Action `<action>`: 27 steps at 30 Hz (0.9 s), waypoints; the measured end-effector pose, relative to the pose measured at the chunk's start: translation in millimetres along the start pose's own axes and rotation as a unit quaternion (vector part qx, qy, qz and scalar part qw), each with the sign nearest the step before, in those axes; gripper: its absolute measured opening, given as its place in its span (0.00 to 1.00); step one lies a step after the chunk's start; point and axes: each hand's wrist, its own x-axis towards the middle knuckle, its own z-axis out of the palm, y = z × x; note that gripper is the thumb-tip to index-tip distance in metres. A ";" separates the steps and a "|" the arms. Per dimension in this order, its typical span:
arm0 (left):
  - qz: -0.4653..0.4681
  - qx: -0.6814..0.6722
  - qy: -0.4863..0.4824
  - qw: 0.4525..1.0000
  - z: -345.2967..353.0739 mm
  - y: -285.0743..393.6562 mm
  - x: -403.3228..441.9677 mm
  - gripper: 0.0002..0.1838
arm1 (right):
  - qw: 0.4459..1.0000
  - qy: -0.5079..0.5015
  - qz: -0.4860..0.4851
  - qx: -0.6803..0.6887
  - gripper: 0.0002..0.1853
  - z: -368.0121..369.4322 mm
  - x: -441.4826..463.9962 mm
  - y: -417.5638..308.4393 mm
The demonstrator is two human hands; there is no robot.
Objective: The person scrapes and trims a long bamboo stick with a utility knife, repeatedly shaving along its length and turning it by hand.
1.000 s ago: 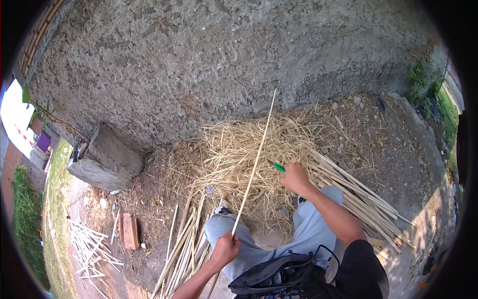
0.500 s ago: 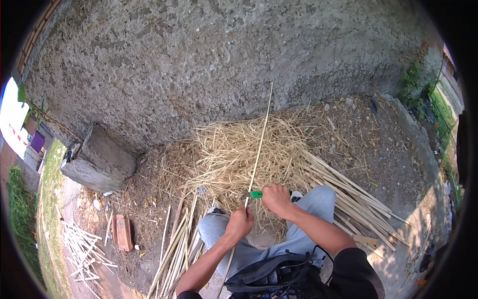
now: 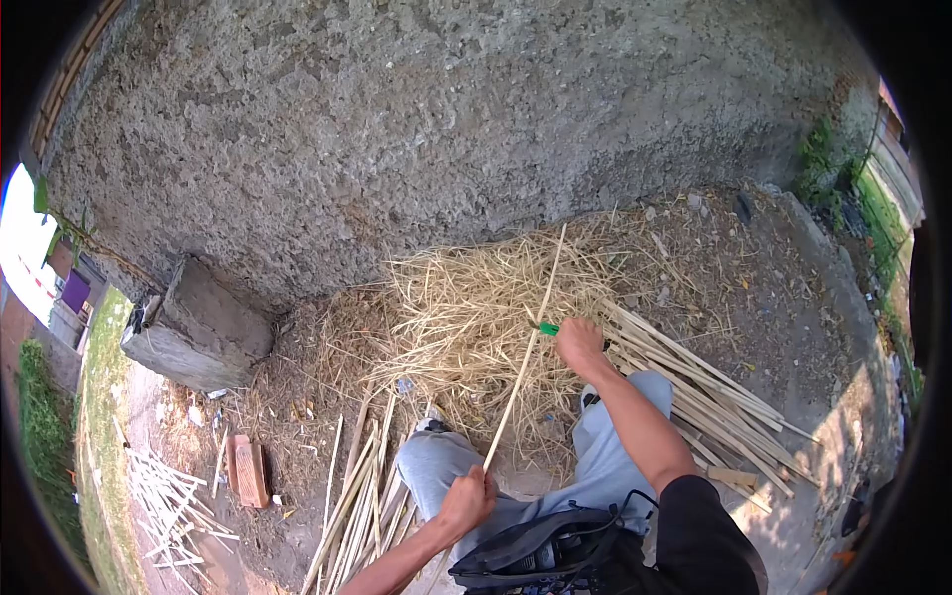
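My left hand [image 3: 467,502] is closed around a long, thin bamboo strip [image 3: 514,399] near my lap. The strip slants up and away over the shavings, its far end near the wall's foot. My right hand [image 3: 580,347] grips a green-handled knife [image 3: 548,329], which meets the strip well beyond my left hand. The blade is too small to make out clearly. Below the knife lies a heap of pale curled shavings [image 3: 466,317]. Both my knees, in light jeans, are bent on either side of the strip.
Bundles of strips lie on the right [image 3: 709,397] and beside my left leg [image 3: 362,496]. White sticks [image 3: 174,511] are scattered at far left, near a reddish brick [image 3: 246,471]. A concrete block [image 3: 203,322] stands by the rough wall [image 3: 416,119].
My right hand and the knife have moved forward along the strip, away from me. My left hand has drawn back towards my lap, and the strip's far end sits lower.
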 end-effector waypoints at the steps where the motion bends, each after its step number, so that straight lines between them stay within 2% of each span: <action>1: 0.002 0.004 -0.001 1.000 -3.4 -6.2 -7.4 0.09 | 1.000 0.014 0.011 -0.005 0.10 0.6 6.5 3.2; 4: -0.020 0.023 -0.027 0.999 -9.2 -15.9 -26.3 0.09 | 0.999 0.033 -0.002 -0.018 0.10 6.7 21.1 13.7; 12: -0.049 0.044 0.002 0.998 -18.4 -18.3 -39.7 0.10 | 0.999 0.013 -0.026 -0.044 0.12 23.9 27.1 -14.4; 14: -0.057 0.038 0.003 0.998 -19.7 -11.8 -50.5 0.10 | 0.999 -0.012 -0.007 -0.040 0.12 15.9 28.2 -18.0; 16: -0.034 0.010 -0.031 0.999 -25.7 -6.3 -62.6 0.13 | 0.997 0.018 0.076 0.003 0.11 9.4 45.1 5.0; 17: -0.074 0.023 -0.072 0.994 -26.7 -5.1 -74.4 0.12 | 0.996 0.026 0.081 -0.007 0.10 1.8 58.1 33.3; 18: -0.039 0.009 -0.051 0.998 -25.9 -19.3 -87.2 0.11 | 0.996 0.032 0.084 -0.007 0.10 -3.2 62.5 42.8; 19: -0.060 0.027 -0.059 0.996 -30.5 -24.3 -87.5 0.11 | 0.995 0.037 0.087 -0.006 0.10 -12.9 63.8 48.1; 21: -0.085 0.033 -0.069 0.993 -26.2 -26.6 -86.3 0.10 | 0.992 0.052 0.066 -0.096 0.11 -23.7 54.6 57.2; 23: -0.041 0.034 -0.061 0.997 -22.4 -25.3 -76.1 0.11 | 0.990 0.069 0.084 -0.088 0.11 -23.7 55.2 60.9; 25: -0.037 0.027 -0.071 0.996 -30.8 -27.1 -79.1 0.11 | 0.988 0.091 0.106 -0.070 0.11 -31.1 58.8 63.9; 27: -0.025 0.058 -0.089 0.994 -35.7 -47.0 -89.4 0.11 | 0.985 0.030 0.156 -0.071 0.11 -46.1 65.5 77.9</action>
